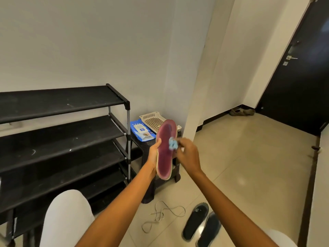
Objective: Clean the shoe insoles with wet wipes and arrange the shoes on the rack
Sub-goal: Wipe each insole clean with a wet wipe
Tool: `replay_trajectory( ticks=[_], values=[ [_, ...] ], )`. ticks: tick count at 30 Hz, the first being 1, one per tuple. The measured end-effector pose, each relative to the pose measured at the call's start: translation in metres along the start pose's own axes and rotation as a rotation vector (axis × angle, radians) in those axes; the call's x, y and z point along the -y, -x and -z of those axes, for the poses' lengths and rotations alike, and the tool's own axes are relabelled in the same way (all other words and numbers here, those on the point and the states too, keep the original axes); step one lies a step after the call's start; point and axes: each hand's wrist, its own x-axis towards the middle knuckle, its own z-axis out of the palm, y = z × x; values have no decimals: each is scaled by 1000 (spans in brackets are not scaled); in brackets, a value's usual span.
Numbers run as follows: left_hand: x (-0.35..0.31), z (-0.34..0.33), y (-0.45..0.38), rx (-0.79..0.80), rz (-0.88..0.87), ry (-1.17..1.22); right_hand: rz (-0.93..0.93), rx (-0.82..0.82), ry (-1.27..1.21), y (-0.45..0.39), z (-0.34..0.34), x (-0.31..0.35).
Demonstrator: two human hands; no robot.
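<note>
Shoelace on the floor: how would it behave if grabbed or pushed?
Likely floppy: the shoelace lies in loose loops on the tiled floor. Probably very light, being a thin cord. Pushed, it would likely bunch or slide instead of rolling; lifted at one point, the rest should dangle.

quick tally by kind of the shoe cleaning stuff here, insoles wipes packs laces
insoles: 3, one purple insole held in the left hand, two dark insoles on the floor
wet wipes: 1, blue wipe pinched in the right hand
wipe packs: 1, blue pack
laces: 1, white lace
total: 6
</note>
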Motion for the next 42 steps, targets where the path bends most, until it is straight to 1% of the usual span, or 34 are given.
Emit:
replay_trajectory(
  ticks=[1, 2, 5, 7, 9, 11, 13, 14, 15, 16, 18, 19, 20, 21, 23, 24, 27, 30, 31, 32, 34, 35, 36, 37, 39, 42],
  values=[
    [1, -4, 3, 14, -6, 9, -63, -53, 27, -9, -1, 1],
    [2, -7, 5, 1, -8, 15, -103, -42, 81, -18, -5, -2],
    [3, -14, 3, -6, 4, 72, -106, 123, 282, -26, -20, -9],
    [0, -11, -2, -5, 6, 140, -91, 140, 259, -19, -29, -9],
    [-4, -7, 2, -40, -3, 162, -13, 146, 177, -6, -34, -3],
    [-6, -1, 2, -51, 25, 177, 64, 222, 98, 9, -35, 0],
    [-6, 4, 3, -63, 44, 170, 88, 319, 41, 16, -26, 1],
    [-7, 4, 5, -59, 75, 144, 102, 316, 47, 14, -21, 0],
    [-6, 3, 8, -36, 102, 131, 109, 253, 71, 9, -16, 1],
    [-5, 1, 9, -19, 118, 107, 81, 151, 99, 1, -13, 2],
    [-2, -5, 13, -37, 118, 63, -52, -52, 132, -21, -9, 1],
    [-2, -7, 14, -34, 112, 68, -108, -110, 156, -34, -7, 3],
    [-1, -9, 14, -4, 110, 74, -128, -122, 211, -47, -6, 2],
    [-2, -10, 14, 19, 113, 70, -111, -84, 308, -56, -6, 2],
    [-4, -9, 15, 76, 126, 51, -32, 41, 492, -64, -7, 3],
    [-5, -7, 13, 85, 122, 43, -10, 87, 524, -63, -9, 3],
    [-10, 2, 5, 31, 66, 41, 28, 188, 434, -42, -17, -1],
    [-12, 7, 4, 61, 85, 86, 42, 334, 312, -28, -13, -9],
    [-12, 8, 4, 74, 80, 110, 38, 319, 283, -29, -11, -9],
    [-10, 11, 3, 96, 73, 104, 10, 232, 246, -33, -9, -8],
    [-6, 11, 5, 161, 89, 78, -122, -48, 154, -48, -7, -2],
    [-5, 9, 6, 165, 112, 82, -187, -136, 151, -57, -7, 1],
    [-4, 5, 9, 147, 134, 92, -217, -148, 196, -65, -7, 3],
    [-4, 0, 11, 137, 143, 122, -209, -94, 265, -72, -8, 4],
    [-8, -9, 16, 56, 120, 114, -180, 95, 326, -72, -16, 8],
    [-13, -3, 13, -55, 126, 56, -179, 277, 229, -49, -27, 12]
  ],
)
